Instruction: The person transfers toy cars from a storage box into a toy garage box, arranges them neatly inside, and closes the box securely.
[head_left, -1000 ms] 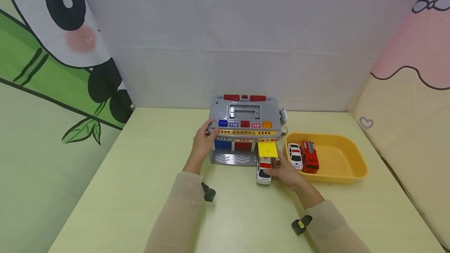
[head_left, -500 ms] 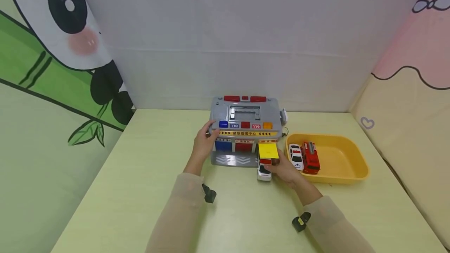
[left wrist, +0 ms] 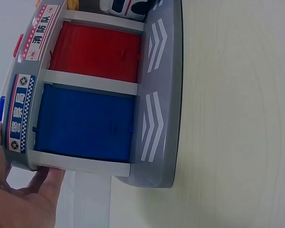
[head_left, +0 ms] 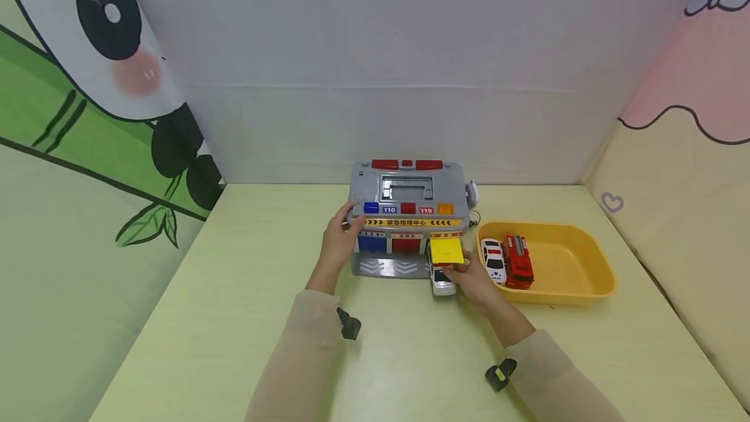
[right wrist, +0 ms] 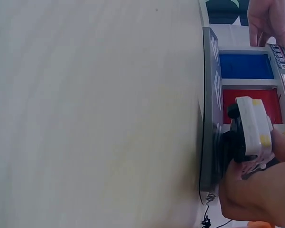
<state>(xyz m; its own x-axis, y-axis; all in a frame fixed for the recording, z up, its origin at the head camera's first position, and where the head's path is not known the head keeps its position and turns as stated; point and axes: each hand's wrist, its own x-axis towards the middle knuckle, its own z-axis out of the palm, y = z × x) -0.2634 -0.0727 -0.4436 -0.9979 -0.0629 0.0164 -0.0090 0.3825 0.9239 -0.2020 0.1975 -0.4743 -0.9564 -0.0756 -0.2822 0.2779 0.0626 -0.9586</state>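
A grey toy emergency station (head_left: 366, 182) stands at mid-table in the head view, with a blue door (left wrist: 85, 123) and a red door (left wrist: 97, 52) down. Its yellow door (head_left: 446, 251) on the right is lifted. Under that door, a white toy car (head_left: 443, 286) with a red roof part sits partly inside the bay, its near end sticking out over the ramp. My right hand (head_left: 477, 284) grips the car with thumb and fingers; the right wrist view shows its white end and black wheels. My left hand (head_left: 340, 239) holds the station's left side by the upper edge.
Right of the station, a yellow tray (head_left: 571, 295) holds a white police car (head_left: 493, 262) and a red fire truck (head_left: 518, 262). A grey-white piece (head_left: 472, 193) hangs on the station's right side with a coiled cord (head_left: 474, 219). A white cloth wall (head_left: 410, 83) rises behind.
The white car in my right hand has moved forward, deeper under the yellow door, and its near end has swung slightly right. My left hand stays on the station.
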